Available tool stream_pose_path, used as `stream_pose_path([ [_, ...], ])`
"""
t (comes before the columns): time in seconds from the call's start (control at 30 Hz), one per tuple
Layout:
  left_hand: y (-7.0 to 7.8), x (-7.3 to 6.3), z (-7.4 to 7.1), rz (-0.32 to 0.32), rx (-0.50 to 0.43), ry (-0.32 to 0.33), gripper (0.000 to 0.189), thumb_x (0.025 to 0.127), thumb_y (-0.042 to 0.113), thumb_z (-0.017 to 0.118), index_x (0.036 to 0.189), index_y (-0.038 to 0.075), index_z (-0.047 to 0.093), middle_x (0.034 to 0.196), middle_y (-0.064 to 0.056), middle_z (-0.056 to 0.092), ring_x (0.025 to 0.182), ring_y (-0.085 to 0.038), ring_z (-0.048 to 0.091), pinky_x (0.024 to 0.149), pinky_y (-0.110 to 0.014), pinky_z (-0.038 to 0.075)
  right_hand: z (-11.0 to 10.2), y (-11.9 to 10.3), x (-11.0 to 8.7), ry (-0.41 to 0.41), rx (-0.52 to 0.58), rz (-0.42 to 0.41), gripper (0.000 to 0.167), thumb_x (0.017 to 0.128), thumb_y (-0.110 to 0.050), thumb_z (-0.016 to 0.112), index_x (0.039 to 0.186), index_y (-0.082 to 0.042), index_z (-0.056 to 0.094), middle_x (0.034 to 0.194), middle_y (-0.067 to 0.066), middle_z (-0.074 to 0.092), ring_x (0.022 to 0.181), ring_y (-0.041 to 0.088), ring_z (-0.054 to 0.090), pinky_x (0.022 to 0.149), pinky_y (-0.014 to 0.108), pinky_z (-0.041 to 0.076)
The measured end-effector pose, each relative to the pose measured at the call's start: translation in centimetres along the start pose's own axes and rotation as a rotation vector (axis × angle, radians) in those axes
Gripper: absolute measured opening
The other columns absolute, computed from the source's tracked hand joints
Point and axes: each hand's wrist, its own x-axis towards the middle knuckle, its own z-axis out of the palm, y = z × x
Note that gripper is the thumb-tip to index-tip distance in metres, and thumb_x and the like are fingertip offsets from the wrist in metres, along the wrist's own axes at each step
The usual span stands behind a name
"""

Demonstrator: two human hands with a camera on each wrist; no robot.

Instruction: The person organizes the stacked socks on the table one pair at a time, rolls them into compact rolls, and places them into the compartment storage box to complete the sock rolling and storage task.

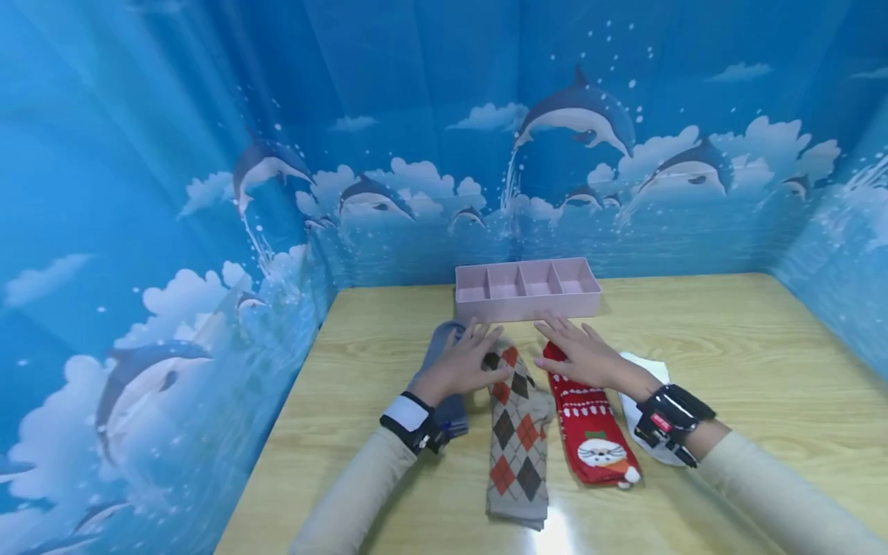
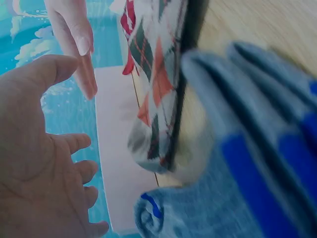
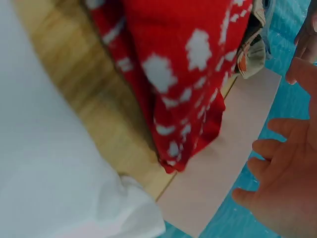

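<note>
A pale wood-grain counter (image 1: 749, 331) fills the lower part of the scene, a bright reflection lying on its near side. Beyond its far edge and along the left and right hangs a blue curtain (image 1: 430, 92) printed with leaping dolphins, white clouds and water. Near the far edge, about mid-width, stands a pink box (image 1: 527, 310) with four compartments in a row.

The left hand (image 1: 458, 366) is held above the counter, its grip loose, fingers spread and thumb apart. It is over the blue-grey socks (image 1: 438, 339), leftmost in the row, and just beside the far end of the argyle socks (image 1: 516, 447). The right hand (image 1: 583, 358) has its grip spread too, fingers reaching far and left above the far end of the red socks (image 1: 593, 432). The two hands are apart, both palms free of any item.

The argyle socks lie between the blue-grey and red ones, stretching toward the near side. The white socks (image 1: 630, 420) lie right of the red pair, partly hidden by the right wrist.
</note>
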Motion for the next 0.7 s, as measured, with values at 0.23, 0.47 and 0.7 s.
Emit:
stream_pose_path([
  [0.23, 2.9, -0.1, 0.0, 0.083, -0.013, 0.027, 0.077, 0.1, 0.062, 0.049, 0.162, 0.023, 0.026, 0.169, -0.009, 0.022, 0.159, -0.029, 0.011, 0.125, -0.06, 0.011, -1.7, -0.1, -1.9, 0.019, 0.05, -0.07, 0.072, 0.1, -0.04, 0.062, 0.158, -0.007, 0.034, 0.167, 0.021, 0.023, 0.154, 0.045, 0.02, 0.118, 0.07, 0.019],
  [0.47, 6.9, -1.2, 1.1, 0.335, 0.079, 0.176, 0.04, 0.098, 0.038, 0.065, 0.133, 0.017, 0.063, 0.138, 0.0, 0.065, 0.137, -0.021, 0.055, 0.122, -0.055, 0.028, -3.4, -1.0, -5.6, 0.031, 0.048, -0.131, 0.061, 0.091, -0.027, 0.077, 0.145, -0.009, 0.056, 0.146, 0.016, 0.058, 0.135, 0.039, 0.055, 0.1, 0.054, 0.052],
  [0.7, 10.4, -3.0, 2.7, 0.546, 0.214, 0.206, 0.022, 0.096, 0.035, 0.069, 0.115, 0.023, 0.073, 0.115, 0.01, 0.076, 0.114, -0.005, 0.068, 0.117, -0.046, 0.04, -3.2, -1.4, -9.9, 0.087, -0.072, -0.312, 0.031, 0.083, -0.017, 0.084, 0.113, -0.013, 0.077, 0.114, 0.003, 0.076, 0.107, 0.024, 0.072, 0.086, 0.041, 0.06],
])
